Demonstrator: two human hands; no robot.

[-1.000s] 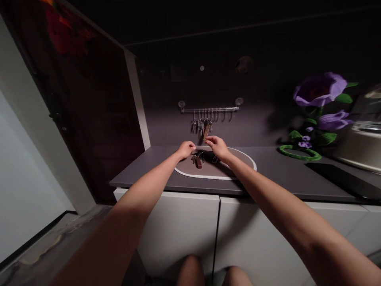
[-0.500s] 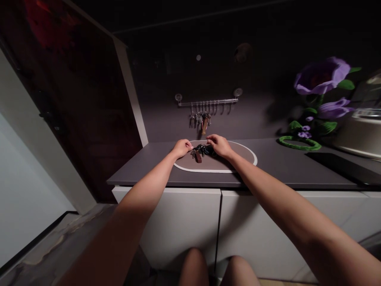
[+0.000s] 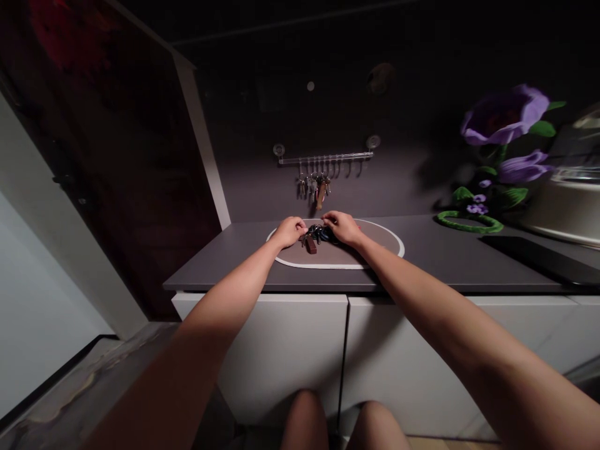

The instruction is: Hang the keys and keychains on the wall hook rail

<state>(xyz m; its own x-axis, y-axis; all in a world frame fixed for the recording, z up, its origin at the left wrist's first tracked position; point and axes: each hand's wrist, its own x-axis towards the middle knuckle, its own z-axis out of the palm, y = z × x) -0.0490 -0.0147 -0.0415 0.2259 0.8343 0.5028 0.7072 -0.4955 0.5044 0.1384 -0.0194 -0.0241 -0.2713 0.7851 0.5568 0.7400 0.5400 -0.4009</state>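
Observation:
A bunch of keys (image 3: 315, 234) with dark parts lies on the oval brown mat (image 3: 344, 255), between my two hands. Attached or close to it is a dark red-brown fob (image 3: 310, 245), at the near side. My left hand (image 3: 289, 231) is closed at the left edge of the bunch, its thumb and forefinger pinched on the keys. From the right, my right hand (image 3: 343, 227) curls over the dark end of the bunch, fingers bent; what its fingertips hold is hidden.
Above the mat, a clear hook rail (image 3: 327, 157) on the wall carries several hanging keys (image 3: 319, 187). Purple flowers (image 3: 509, 119) with a green ring base (image 3: 469, 222) stand at the right, near a dark flat slab (image 3: 539, 257) and a pale rounded appliance (image 3: 569, 206).
Both hands stay at the bunch. The left hand has shifted slightly right, closer to the keys, and the right hand slightly left. The view has tilted a little.

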